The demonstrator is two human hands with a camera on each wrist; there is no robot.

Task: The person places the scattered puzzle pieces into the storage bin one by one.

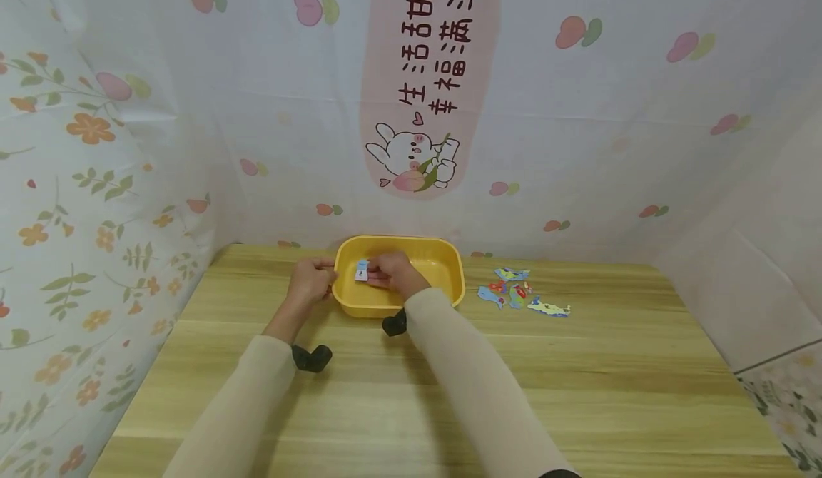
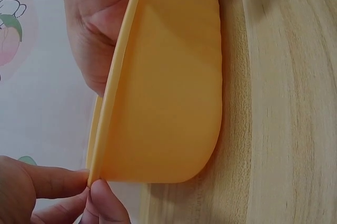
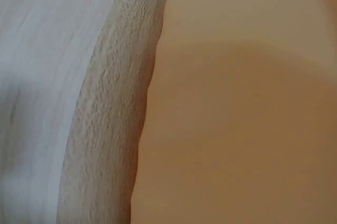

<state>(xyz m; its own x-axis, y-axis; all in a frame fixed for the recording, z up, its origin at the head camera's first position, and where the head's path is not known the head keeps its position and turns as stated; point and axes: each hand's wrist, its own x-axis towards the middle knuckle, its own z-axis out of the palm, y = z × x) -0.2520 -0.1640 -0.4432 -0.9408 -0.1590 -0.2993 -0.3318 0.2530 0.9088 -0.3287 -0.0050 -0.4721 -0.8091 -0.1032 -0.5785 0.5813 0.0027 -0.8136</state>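
Note:
A yellow plastic basin (image 1: 456,278) with rounded corners stands at the back of the wooden table. My left hand (image 1: 313,278) pinches its left rim; in the left wrist view, the thumb and forefinger (image 2: 58,179) press that rim from both sides. My right hand (image 1: 394,272) reaches down inside the basin, its fingers at a small light-blue and white flat piece (image 1: 362,271), which they seem to pinch by its right side. In the right wrist view the basin wall (image 3: 237,129) fills the right part, and the right hand's fingers cannot be made out.
Several colourful flat cut-out pieces (image 1: 519,294) lie on the table (image 1: 578,378) to the right of the basin. A printed cloth (image 1: 270,93) hangs right behind the table's back edge, with another along the left side.

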